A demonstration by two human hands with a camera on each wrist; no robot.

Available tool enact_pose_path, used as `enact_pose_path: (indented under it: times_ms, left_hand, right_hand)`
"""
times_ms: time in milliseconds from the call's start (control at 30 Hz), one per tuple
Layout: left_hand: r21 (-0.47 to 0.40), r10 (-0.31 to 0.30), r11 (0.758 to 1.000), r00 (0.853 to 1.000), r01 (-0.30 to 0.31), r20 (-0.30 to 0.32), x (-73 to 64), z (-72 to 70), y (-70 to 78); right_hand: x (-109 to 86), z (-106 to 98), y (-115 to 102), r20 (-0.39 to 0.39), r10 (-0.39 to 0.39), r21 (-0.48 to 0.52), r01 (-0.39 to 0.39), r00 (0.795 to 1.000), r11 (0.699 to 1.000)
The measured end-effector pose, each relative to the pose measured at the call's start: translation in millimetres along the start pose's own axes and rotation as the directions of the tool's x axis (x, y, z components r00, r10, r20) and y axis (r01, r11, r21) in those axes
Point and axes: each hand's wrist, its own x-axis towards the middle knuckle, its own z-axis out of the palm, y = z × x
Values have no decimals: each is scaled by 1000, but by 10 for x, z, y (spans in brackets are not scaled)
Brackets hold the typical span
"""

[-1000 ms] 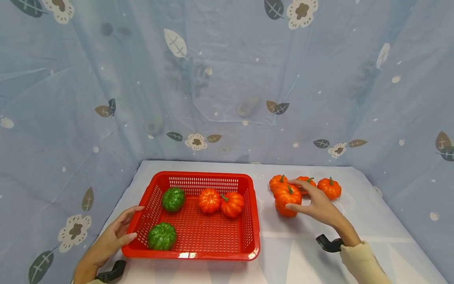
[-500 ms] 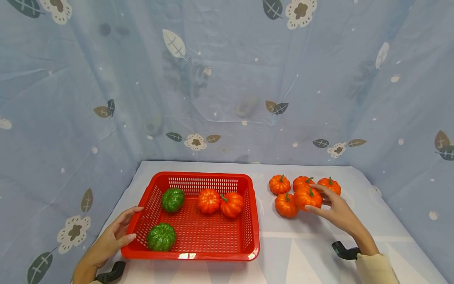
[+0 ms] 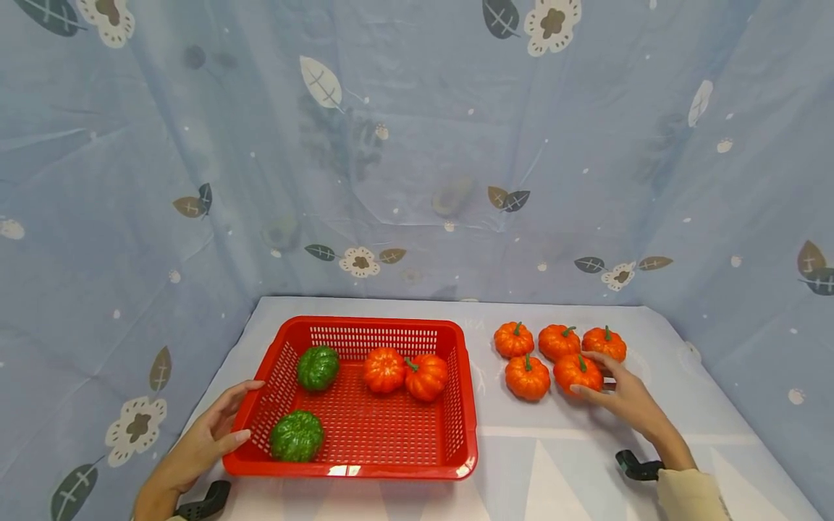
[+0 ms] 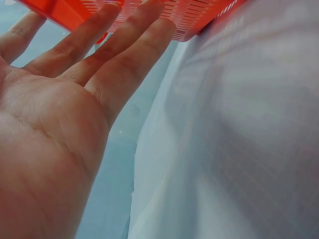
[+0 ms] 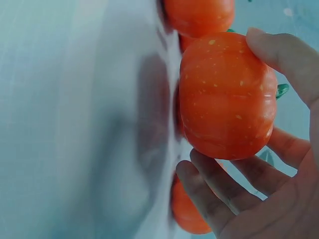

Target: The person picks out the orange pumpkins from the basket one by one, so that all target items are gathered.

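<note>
My right hand [image 3: 622,396] holds a small orange pumpkin [image 3: 577,373] between thumb and fingers, at the front right of the orange group. Up close in the right wrist view, the thumb lies over the side of this pumpkin [image 5: 227,97] and the fingers reach along its other side, with a shadow on the cloth beside it. At the far side of the scene from it, my left hand [image 3: 202,441] touches the left rim of a red plastic basket [image 3: 352,469]. Its fingers [image 4: 134,62] stretch out against the basket's slotted wall in the left wrist view.
Inside the basket lie two green pumpkins [image 3: 297,435] and two orange pumpkins [image 3: 426,376]. Several more orange pumpkins [image 3: 527,377] stand on the white tabletop [image 3: 521,463] right of the basket. A patterned blue curtain [image 3: 417,181] encloses the table at the back and sides.
My right hand has carried the orange pumpkin rightward from above another pumpkin, then lowered it into line beside that one. The left hand and the basket have stayed in place.
</note>
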Motion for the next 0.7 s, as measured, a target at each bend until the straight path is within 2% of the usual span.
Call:
enact_pose_path:
  times_ms: [400,567,700]
  left_hand:
    - [3,-55,998,998,55,-38,2,19,14]
    - [-1,-28,1000,999,28,-24,1,11,0]
    - [-15,-5,1000,1000,5,-9,7,6,-7]
  right_hand:
    - [30,89,148,9,21,-31,-20,1000,999]
    - [33,62,122,13,-9,-34,10,1000,999]
    - [46,-21,7,0,-64,-22,64,998,998]
